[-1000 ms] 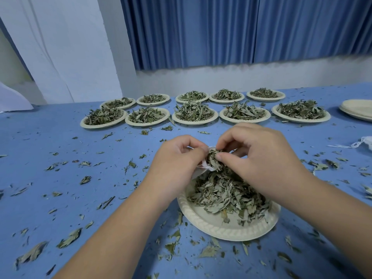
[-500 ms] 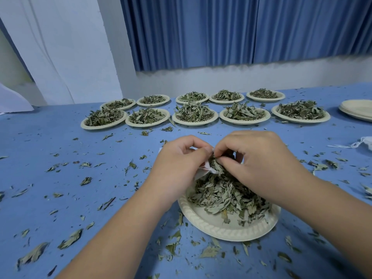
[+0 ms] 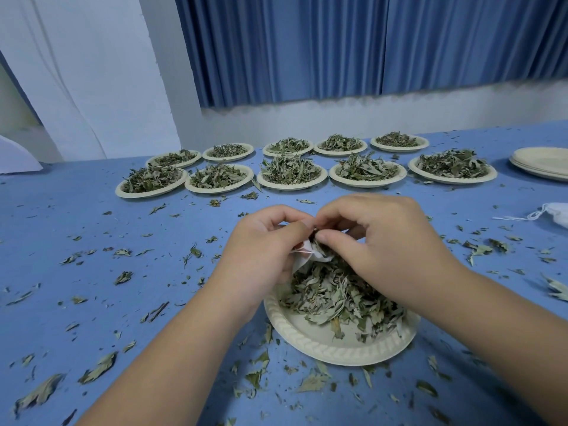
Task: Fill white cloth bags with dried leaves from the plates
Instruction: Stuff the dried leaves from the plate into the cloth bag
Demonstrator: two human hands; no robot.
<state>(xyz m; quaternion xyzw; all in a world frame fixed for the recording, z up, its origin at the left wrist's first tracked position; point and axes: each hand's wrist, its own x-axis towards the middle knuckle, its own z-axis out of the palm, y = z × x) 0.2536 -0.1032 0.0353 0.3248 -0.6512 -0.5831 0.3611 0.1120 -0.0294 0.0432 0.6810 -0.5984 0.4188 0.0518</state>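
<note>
A cream paper plate (image 3: pixel 325 345) heaped with dried leaves (image 3: pixel 335 296) sits on the blue table in front of me. Over its far edge my left hand (image 3: pixel 264 250) grips the mouth of a small white cloth bag (image 3: pixel 307 256), most of it hidden by the fingers. My right hand (image 3: pixel 381 241) meets it from the right, its curled fingers pinching dried leaves at the bag's opening. Both thumbs nearly touch.
Two rows of leaf-filled paper plates (image 3: pixel 292 172) line the back of the table. A stack of bare plates (image 3: pixel 544 162) stands far right, with another white bag and its string (image 3: pixel 553 213) below it. Loose leaves (image 3: pixel 98 367) litter the cloth all around.
My right hand has dropped slightly and closed in against my left hand at the bag's mouth, and the leaves it pinched are now mostly hidden. The plate has not moved.
</note>
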